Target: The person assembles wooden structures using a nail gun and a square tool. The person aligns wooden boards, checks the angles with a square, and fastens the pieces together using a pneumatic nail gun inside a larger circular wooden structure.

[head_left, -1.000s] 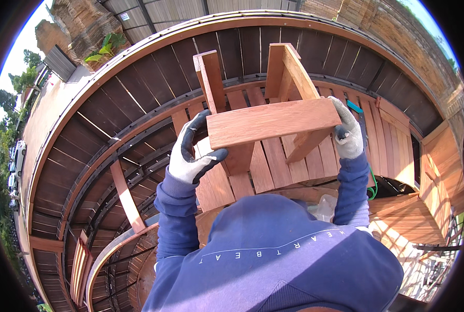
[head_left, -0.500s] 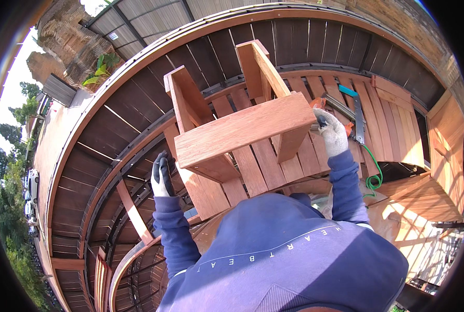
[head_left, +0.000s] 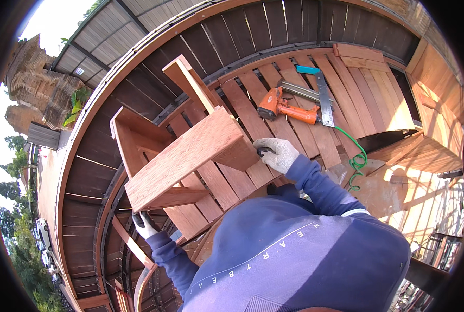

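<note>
A reddish-brown wooden frame (head_left: 187,158), a wide board with boxed legs reaching away from me, stands askew on the slatted boards (head_left: 250,179). At its right end my right hand (head_left: 278,155), in a pale glove with dark fingertips, closes its fingers on the board's edge. My left hand (head_left: 146,224), gloved alike, grips the near left corner of the same board; some of its fingers are hidden beneath the wood. An orange nail gun (head_left: 289,106) lies on the slats, beyond my right hand.
Beside the nail gun lies a metal square (head_left: 324,99) with a teal handle. A green coiled hose (head_left: 358,161) runs from the gun toward the near right. Dark curved planking (head_left: 232,36) borders the far side, and a wooden panel (head_left: 440,104) stands at right. Loose planks (head_left: 367,62) lie at the back.
The wooden frame has turned and shifted left, its left end now nearer me. My left hand has come onto its corner; my right hand has moved left with it. More of the nail gun shows.
</note>
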Available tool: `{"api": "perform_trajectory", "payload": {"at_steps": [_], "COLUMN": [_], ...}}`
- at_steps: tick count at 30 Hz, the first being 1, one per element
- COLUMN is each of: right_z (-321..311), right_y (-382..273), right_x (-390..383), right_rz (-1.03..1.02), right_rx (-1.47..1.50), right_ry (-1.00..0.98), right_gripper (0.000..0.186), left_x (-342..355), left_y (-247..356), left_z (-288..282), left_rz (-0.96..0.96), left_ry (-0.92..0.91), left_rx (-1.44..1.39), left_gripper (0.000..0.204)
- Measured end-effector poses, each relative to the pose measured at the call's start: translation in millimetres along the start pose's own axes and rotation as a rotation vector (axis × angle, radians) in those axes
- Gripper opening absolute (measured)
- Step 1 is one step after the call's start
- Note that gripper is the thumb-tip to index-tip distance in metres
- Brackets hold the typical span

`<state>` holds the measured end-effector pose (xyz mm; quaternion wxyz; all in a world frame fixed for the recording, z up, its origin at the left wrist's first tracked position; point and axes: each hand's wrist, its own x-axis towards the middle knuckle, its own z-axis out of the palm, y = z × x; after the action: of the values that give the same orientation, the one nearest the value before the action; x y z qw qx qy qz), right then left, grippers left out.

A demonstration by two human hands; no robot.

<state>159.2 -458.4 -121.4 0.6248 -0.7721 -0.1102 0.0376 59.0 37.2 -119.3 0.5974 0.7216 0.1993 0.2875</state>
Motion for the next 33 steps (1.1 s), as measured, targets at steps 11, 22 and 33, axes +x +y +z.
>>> {"api": "perform_trajectory", "payload": {"at_steps": [11, 22, 33], "right_z": [-134, -269, -187], "right_y": [-45, 37, -12], "right_x": [-12, -54, -4], "right_rz": [-0.270, 0.109, 0.431], "right_rx": [-0.601, -0.397, -0.776], "right_ry": [0.684, 0.742, 0.407], "right_gripper": [0.045, 0.034, 0.084], "left_x": [-50, -49, -79], "left_y": [259, 247, 258], "left_z": [76, 63, 110], "left_rz": [0.737, 0.647, 0.653], "left_ry": [-0.216, -0.720, -0.791], "left_rx": [0.439, -0.339, -0.153], "left_gripper": [0.046, 0.060, 0.073]}}
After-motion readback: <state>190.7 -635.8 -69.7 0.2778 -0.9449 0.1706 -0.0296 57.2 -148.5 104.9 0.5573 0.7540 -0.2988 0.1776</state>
